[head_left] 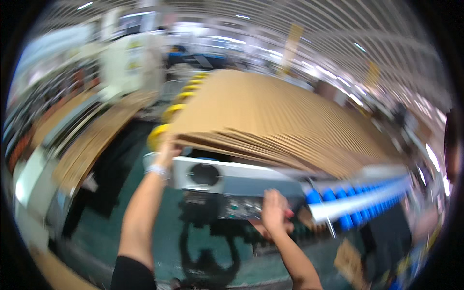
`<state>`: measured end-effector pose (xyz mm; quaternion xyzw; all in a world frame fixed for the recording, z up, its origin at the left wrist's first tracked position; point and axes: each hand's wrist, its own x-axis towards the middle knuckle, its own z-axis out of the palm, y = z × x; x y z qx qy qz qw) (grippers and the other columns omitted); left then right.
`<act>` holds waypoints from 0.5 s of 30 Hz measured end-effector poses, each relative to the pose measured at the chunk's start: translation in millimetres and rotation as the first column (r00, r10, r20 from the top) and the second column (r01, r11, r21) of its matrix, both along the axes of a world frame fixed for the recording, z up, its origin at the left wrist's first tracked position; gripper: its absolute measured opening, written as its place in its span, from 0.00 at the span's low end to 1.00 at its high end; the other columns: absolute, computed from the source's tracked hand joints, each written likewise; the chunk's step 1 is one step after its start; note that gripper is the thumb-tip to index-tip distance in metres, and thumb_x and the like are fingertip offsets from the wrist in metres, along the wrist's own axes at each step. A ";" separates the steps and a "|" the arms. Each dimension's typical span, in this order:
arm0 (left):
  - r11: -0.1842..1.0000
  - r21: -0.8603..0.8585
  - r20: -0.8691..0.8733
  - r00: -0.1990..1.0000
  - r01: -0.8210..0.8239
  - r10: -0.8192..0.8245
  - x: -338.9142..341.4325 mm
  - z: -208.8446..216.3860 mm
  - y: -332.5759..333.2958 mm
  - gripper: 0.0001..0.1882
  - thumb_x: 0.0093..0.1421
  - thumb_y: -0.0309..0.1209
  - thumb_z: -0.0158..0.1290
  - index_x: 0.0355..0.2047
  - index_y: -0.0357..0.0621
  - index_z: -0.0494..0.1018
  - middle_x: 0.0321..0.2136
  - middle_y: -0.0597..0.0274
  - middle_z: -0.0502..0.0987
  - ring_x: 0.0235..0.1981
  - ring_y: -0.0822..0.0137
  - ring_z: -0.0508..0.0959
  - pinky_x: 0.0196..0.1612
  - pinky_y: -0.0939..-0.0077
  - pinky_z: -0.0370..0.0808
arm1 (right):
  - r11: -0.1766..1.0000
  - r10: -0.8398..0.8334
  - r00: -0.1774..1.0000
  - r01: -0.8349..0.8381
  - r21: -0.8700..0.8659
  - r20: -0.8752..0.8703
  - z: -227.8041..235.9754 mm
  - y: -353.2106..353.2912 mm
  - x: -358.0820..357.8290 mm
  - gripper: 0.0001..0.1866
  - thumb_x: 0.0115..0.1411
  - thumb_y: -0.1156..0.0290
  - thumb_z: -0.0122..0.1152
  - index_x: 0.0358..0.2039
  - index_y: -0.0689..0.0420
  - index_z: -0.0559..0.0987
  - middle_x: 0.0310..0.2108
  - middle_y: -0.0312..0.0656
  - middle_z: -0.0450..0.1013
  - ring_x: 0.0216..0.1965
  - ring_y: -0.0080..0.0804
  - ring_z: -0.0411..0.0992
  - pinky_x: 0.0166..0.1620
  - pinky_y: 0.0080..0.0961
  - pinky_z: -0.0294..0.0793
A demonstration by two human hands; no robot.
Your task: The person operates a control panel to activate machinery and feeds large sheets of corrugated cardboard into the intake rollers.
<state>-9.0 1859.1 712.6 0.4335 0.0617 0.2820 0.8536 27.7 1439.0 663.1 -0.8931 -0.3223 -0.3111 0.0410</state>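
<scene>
My left hand [166, 151] is at the near left corner of a fanned stack of brown cardboard sheets [270, 104]. Its fingers close on the corner of the lower sheets, though blur softens the grip. Around that wrist is a pale band [158, 170]. Lower and to the right, my right hand [274, 210] lies against a dark control panel [239, 208] on the front of the machine. The fingers of this hand are stretched out, and a small red part [289, 213] shows beside them. What lies under its palm is hidden.
A white machine beam [237, 170] with a round black opening runs below the stack. Yellow wheels [158, 136] line the stack's left side. Blue rollers [344, 203] and a pale rail sit at right. Left stands a brown board [96, 145]; a cardboard scrap [349, 261] lies on the floor.
</scene>
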 end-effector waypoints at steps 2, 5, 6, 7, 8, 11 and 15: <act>0.962 0.273 -0.130 0.991 -0.009 0.046 1.1 10.8 -22.6 0.32 0.51 0.55 0.48 0.51 0.50 0.59 0.43 0.60 0.66 0.44 0.63 0.66 0.43 0.65 0.64 | 0.996 -0.075 0.996 0.076 -0.045 0.041 17.5 -11.9 -19.7 0.29 0.47 0.74 0.51 0.52 0.63 0.60 0.52 0.49 0.57 0.54 0.45 0.54 0.55 0.39 0.52; 0.999 -0.028 0.118 0.993 -0.021 0.024 29.4 -5.3 -27.9 0.22 0.56 0.42 0.48 0.49 0.52 0.61 0.42 0.66 0.67 0.39 0.68 0.69 0.39 0.69 0.69 | 0.984 -0.170 0.978 0.174 -0.030 0.124 -18.6 -14.6 -14.5 0.23 0.53 0.73 0.44 0.51 0.61 0.62 0.49 0.47 0.61 0.51 0.42 0.58 0.52 0.40 0.56; 0.992 -0.122 0.150 0.988 0.041 -0.022 35.5 -7.8 -22.8 0.19 0.57 0.38 0.47 0.49 0.52 0.62 0.42 0.68 0.69 0.40 0.71 0.71 0.37 0.69 0.72 | 0.990 -0.101 0.971 0.121 -0.078 0.218 -38.5 -27.9 13.9 0.47 0.31 0.72 0.66 0.54 0.63 0.55 0.55 0.49 0.52 0.59 0.41 0.49 0.58 0.40 0.47; 0.996 -0.089 0.081 0.997 0.002 0.005 26.5 -12.3 -15.0 0.17 0.57 0.38 0.47 0.47 0.51 0.64 0.39 0.68 0.71 0.37 0.72 0.72 0.36 0.72 0.72 | 0.996 -0.078 0.995 0.081 -0.041 0.065 -20.8 -5.2 -22.5 0.48 0.31 0.71 0.67 0.55 0.62 0.54 0.56 0.49 0.52 0.59 0.40 0.48 0.58 0.40 0.46; 0.996 -0.089 0.091 0.996 0.009 -0.001 21.0 -10.4 -13.8 0.16 0.58 0.38 0.46 0.46 0.50 0.64 0.37 0.68 0.72 0.34 0.72 0.73 0.36 0.74 0.72 | 0.994 -0.084 0.994 0.088 -0.058 0.066 -10.9 -2.1 -26.7 0.48 0.31 0.71 0.67 0.55 0.62 0.54 0.56 0.49 0.52 0.59 0.40 0.48 0.58 0.40 0.46; 0.997 -0.083 0.086 0.996 -0.012 0.020 10.9 -3.7 -13.6 0.16 0.58 0.38 0.45 0.46 0.48 0.64 0.37 0.67 0.72 0.35 0.73 0.73 0.36 0.76 0.72 | 0.993 -0.094 0.988 0.102 -0.063 0.123 -15.3 -4.4 -21.1 0.49 0.31 0.70 0.67 0.55 0.62 0.53 0.56 0.48 0.52 0.59 0.40 0.48 0.59 0.39 0.46; 0.990 -0.123 0.085 0.994 -0.062 0.073 11.5 -0.8 -16.8 0.17 0.58 0.34 0.46 0.47 0.46 0.62 0.38 0.66 0.70 0.36 0.71 0.72 0.39 0.73 0.73 | 0.983 -0.107 0.950 0.146 -0.114 0.293 -13.3 -8.1 -17.1 0.19 0.60 0.75 0.33 0.52 0.61 0.60 0.50 0.50 0.60 0.49 0.43 0.62 0.50 0.37 0.62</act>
